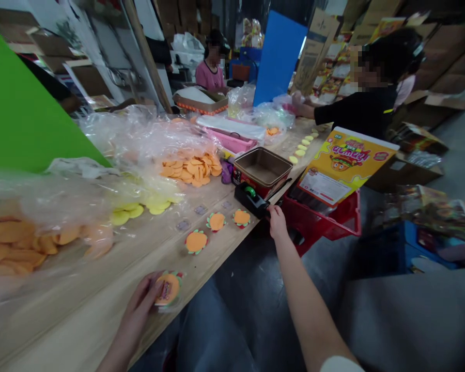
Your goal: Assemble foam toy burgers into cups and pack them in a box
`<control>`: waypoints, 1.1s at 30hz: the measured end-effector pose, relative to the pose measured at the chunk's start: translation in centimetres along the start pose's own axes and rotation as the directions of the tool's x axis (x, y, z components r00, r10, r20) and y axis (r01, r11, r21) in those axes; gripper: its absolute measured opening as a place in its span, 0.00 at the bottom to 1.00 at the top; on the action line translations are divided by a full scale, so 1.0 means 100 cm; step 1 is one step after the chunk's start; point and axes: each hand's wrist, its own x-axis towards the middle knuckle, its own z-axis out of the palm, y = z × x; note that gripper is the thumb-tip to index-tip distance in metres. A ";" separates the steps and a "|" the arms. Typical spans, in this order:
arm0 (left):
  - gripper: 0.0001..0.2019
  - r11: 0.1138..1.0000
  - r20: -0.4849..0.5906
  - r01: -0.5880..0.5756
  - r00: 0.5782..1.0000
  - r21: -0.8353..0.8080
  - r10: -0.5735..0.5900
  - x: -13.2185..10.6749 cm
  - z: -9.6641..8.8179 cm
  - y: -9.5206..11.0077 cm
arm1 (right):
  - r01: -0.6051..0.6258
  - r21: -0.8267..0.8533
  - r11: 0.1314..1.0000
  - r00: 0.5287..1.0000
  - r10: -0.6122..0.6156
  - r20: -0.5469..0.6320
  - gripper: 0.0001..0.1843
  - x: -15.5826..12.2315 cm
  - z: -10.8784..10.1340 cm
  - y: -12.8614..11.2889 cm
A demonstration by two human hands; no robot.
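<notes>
My left hand [137, 310] rests at the near edge of the wooden table [101, 305], its fingers closed round a small bagged stack of felt discs [168, 289] with an orange top and green and red rims. My right hand [277, 222] reaches out to the black tape dispenser [251, 199] at the table's edge, fingers pinched at its front end. What they pinch is too small to see. Three flat orange felt pieces with green petal edges [217, 222] lie in a row between my hands.
Plastic bags of orange discs [191, 168] and yellow discs [139, 209] crowd the table's back, beside a green board [23, 119]. A brown tray [262, 168] stands behind the dispenser. A red crate with a yellow box [343, 165] sits right of the table. Two people work further along.
</notes>
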 end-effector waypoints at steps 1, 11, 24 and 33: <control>0.20 1.000 0.015 -0.005 1.000 -0.014 0.005 0.000 -0.001 -0.002 | 0.027 -0.016 1.000 0.999 -0.027 -0.020 0.15 -0.003 0.001 0.000; 0.12 0.795 0.166 0.211 0.976 -0.569 -0.140 -0.012 -0.015 0.031 | 0.149 -0.117 0.982 0.904 -0.087 0.419 0.14 -0.165 0.025 -0.038; 0.15 0.945 0.141 -0.010 0.988 -0.326 0.059 -0.063 -0.070 0.056 | 0.184 -0.027 0.983 0.521 -0.074 0.850 0.34 -0.296 0.083 -0.079; 0.14 0.944 0.171 -0.070 0.976 -0.323 0.131 -0.070 -0.079 0.052 | 0.161 -0.068 0.985 0.570 -0.037 0.821 0.34 -0.317 0.091 -0.080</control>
